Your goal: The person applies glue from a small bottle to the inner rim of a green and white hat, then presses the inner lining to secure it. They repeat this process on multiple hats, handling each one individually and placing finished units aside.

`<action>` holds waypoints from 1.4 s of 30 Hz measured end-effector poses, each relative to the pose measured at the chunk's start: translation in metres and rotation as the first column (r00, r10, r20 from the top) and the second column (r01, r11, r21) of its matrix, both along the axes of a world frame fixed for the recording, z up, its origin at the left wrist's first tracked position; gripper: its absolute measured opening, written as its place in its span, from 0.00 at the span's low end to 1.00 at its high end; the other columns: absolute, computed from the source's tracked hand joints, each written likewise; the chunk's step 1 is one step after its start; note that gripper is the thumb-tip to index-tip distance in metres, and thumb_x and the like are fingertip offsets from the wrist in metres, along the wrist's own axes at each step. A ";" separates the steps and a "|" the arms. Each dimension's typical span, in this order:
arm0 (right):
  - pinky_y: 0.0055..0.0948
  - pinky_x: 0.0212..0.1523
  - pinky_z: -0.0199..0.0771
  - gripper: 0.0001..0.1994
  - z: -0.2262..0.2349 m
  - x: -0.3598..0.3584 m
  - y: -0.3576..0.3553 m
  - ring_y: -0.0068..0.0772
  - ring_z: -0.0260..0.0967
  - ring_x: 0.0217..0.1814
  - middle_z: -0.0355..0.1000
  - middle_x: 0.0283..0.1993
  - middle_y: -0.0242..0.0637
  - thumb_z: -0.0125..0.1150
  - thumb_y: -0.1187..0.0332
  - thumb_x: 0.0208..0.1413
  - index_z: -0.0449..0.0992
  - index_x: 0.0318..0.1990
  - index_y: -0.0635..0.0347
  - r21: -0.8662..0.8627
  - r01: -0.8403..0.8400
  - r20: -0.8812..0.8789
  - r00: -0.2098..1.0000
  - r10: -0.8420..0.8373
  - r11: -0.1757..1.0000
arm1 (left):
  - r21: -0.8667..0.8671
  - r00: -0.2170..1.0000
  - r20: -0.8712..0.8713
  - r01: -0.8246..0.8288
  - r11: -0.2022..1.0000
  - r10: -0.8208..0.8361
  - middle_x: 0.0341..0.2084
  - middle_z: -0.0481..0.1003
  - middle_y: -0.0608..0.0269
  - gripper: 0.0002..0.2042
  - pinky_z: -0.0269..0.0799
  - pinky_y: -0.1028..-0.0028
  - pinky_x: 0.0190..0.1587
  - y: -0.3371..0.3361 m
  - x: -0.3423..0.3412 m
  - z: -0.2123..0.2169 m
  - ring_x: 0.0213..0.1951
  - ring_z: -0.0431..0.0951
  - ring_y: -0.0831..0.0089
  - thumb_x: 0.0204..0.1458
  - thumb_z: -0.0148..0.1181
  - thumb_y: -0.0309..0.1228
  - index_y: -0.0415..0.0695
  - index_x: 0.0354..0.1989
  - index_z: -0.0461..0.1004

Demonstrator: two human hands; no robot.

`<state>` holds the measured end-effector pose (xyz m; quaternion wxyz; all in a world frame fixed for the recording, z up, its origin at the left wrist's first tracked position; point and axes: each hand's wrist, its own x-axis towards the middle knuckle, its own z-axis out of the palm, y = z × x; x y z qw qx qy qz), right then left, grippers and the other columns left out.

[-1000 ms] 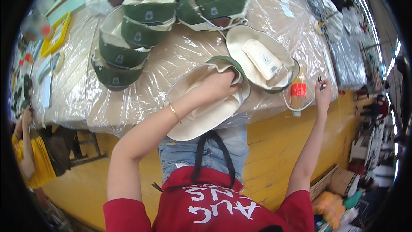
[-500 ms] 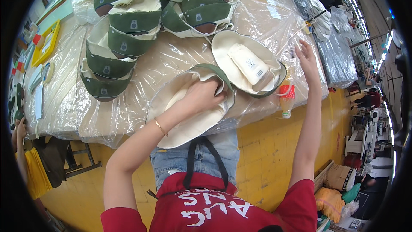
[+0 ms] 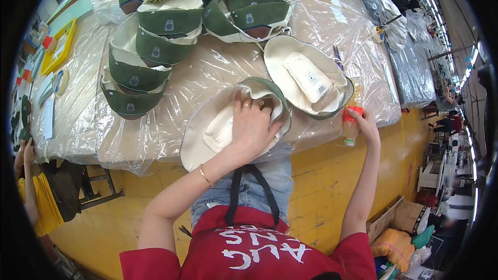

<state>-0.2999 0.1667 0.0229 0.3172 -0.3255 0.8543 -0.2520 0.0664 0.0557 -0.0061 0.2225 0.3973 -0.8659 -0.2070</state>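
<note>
My left hand (image 3: 254, 127) lies spread inside a cream-lined hat (image 3: 199, 137) with a green outer side, near the table's front edge. Under its palm is part of a cream inner label piece (image 3: 220, 132). To the right, a second hat (image 3: 282, 62) lies with its lining up, showing a cream label flap (image 3: 311, 80). At the table edge my right hand (image 3: 367, 125) has its fingers closed on a clear bottle (image 3: 351, 134) with a red label. A slim dark tool (image 3: 338, 57), too small to name, rests beyond the second hat.
Several green and cream hats (image 3: 165, 23) sit nested in rows at the far left and middle. Clear plastic sheeting (image 3: 155, 148) covers the table. A yellow tray (image 3: 58, 49) lies far left, near another person's hands (image 3: 27, 153). Plastic-wrapped stacks (image 3: 412, 67) stand at the right.
My right hand has come down and nearer, from the far right of the table onto the bottle. The left hand's fingers, curled inside the hat before, are now spread over its lining.
</note>
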 end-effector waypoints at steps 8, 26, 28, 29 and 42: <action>0.20 0.16 0.64 0.26 0.019 0.035 0.028 0.24 0.68 0.26 0.74 0.38 0.41 0.55 0.48 0.60 0.72 0.51 0.66 -0.188 0.562 0.879 0.462 -0.118 0.806 | -0.046 0.999 -0.002 0.041 0.998 -0.041 0.44 0.76 0.46 0.19 0.41 0.46 0.69 0.000 0.001 -0.008 0.53 0.70 0.51 0.52 0.60 0.45 0.40 0.38 0.80; 0.19 0.21 0.64 0.30 0.088 0.187 -0.028 0.24 0.58 0.28 0.69 0.43 0.44 0.56 0.41 0.59 0.69 0.51 0.62 -0.204 0.674 0.979 0.162 0.127 0.710 | -0.001 0.989 -0.081 0.125 0.992 -0.125 0.45 0.75 0.49 0.19 0.34 0.45 0.70 -0.008 0.009 -0.010 0.57 0.68 0.54 0.55 0.57 0.47 0.41 0.38 0.81; 0.22 0.23 0.66 0.30 0.081 0.197 -0.030 0.25 0.60 0.28 0.71 0.42 0.44 0.54 0.40 0.59 0.70 0.51 0.62 -0.257 0.664 0.966 0.207 0.157 0.702 | 0.038 0.985 -0.100 0.146 0.989 -0.141 0.45 0.75 0.49 0.19 0.36 0.47 0.70 -0.008 0.012 -0.006 0.55 0.69 0.53 0.55 0.57 0.46 0.40 0.39 0.80; 0.23 0.23 0.67 0.30 0.078 0.202 -0.031 0.25 0.61 0.27 0.71 0.42 0.44 0.53 0.40 0.60 0.70 0.50 0.61 -0.270 0.678 0.959 0.256 0.126 0.683 | 0.091 0.984 -0.095 0.160 0.983 -0.151 0.45 0.75 0.49 0.18 0.38 0.48 0.70 -0.007 0.015 -0.003 0.54 0.70 0.53 0.55 0.58 0.44 0.40 0.40 0.80; 0.28 0.31 0.72 0.29 0.092 0.218 -0.012 0.26 0.60 0.30 0.71 0.46 0.46 0.59 0.43 0.57 0.68 0.53 0.61 -0.128 0.690 0.979 -0.028 0.203 0.713 | 0.280 0.851 -0.523 0.230 0.932 -0.053 0.38 0.76 0.51 0.10 0.69 0.61 0.47 0.020 0.059 0.043 0.42 0.76 0.51 0.55 0.59 0.29 0.41 0.43 0.77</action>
